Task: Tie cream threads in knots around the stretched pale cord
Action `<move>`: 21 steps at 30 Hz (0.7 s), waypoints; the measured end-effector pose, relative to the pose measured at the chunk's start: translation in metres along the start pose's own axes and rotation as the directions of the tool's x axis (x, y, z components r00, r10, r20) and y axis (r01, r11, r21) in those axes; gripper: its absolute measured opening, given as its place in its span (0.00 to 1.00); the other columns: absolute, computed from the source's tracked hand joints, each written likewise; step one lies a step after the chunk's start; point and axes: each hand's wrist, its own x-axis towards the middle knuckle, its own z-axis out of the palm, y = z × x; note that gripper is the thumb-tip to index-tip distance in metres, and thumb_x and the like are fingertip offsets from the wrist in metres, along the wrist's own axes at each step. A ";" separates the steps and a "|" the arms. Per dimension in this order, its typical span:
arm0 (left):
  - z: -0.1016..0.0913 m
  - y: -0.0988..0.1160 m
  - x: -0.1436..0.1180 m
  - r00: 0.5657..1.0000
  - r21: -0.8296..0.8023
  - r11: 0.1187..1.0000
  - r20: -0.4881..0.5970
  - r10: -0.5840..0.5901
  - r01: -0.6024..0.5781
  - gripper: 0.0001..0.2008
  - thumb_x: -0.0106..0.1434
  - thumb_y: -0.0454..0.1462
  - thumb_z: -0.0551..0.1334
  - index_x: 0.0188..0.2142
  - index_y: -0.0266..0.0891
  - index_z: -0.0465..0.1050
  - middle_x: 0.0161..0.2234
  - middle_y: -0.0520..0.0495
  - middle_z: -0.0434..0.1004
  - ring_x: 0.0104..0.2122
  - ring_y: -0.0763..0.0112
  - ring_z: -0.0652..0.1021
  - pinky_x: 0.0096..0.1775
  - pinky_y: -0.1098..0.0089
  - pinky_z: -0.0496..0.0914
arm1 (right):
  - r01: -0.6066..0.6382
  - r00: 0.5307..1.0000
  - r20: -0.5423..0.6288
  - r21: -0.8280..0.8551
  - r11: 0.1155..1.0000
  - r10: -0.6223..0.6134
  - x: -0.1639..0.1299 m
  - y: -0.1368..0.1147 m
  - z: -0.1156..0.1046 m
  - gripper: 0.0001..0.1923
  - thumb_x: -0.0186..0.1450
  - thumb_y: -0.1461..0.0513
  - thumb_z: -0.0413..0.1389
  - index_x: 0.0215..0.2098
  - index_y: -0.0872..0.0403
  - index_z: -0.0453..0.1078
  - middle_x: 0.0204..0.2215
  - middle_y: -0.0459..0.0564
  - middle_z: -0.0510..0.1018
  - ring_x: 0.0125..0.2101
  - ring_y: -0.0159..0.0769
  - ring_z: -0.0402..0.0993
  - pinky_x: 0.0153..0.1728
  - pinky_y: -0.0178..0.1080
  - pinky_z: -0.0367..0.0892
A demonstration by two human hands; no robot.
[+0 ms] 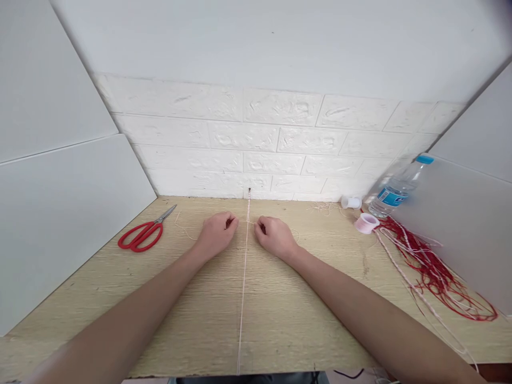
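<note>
At the far end of the wooden bench (280, 320), close to the white brick wall (280, 138), both hands are working a pale cord (242, 288) that runs taut down the middle, from a pin at the wall's foot to the near edge. The left hand (216, 233) sits just left of it, fingers curled in, pinching a thin strand that crosses the cord; the right hand (274, 236) mirrors it just to the right, fingertips nipped on the same strand. Red scissors (142, 235) lie well off to the left. Over on the right: a pink spool (366, 223), a white spool (351, 202), a water bottle (394, 193) on its side, and a tangle of red threads (432, 269).
</note>
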 end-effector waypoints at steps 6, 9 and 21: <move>-0.002 -0.007 0.003 0.998 0.068 0.997 -0.047 -0.035 0.038 0.15 0.64 0.44 0.52 0.24 0.40 0.63 0.24 0.52 0.70 0.26 0.70 0.68 0.32 0.67 0.60 | -0.061 0.998 -0.012 -0.050 0.997 0.061 0.003 0.007 -0.001 0.13 0.67 0.59 0.48 0.25 0.53 0.63 0.24 0.48 0.73 0.24 0.33 0.63 0.24 0.36 0.48; -0.002 -0.008 0.004 0.997 0.120 0.991 -0.061 -0.048 0.055 0.15 0.64 0.43 0.53 0.24 0.40 0.65 0.26 0.51 0.71 0.29 0.67 0.70 0.35 0.65 0.62 | -0.052 0.998 -0.044 -0.064 0.997 0.050 0.004 0.008 -0.002 0.13 0.66 0.60 0.48 0.24 0.53 0.64 0.25 0.49 0.74 0.27 0.35 0.65 0.27 0.36 0.52; -0.006 0.027 -0.006 0.967 -0.082 0.994 -0.250 0.050 -0.073 0.13 0.63 0.35 0.55 0.47 0.43 0.66 0.48 0.48 0.67 0.24 0.77 0.68 0.35 0.66 0.69 | -0.020 0.955 -0.276 0.307 0.952 0.109 0.006 -0.009 -0.018 0.15 0.62 0.64 0.50 0.48 0.52 0.64 0.46 0.53 0.72 0.35 0.36 0.71 0.38 0.41 0.67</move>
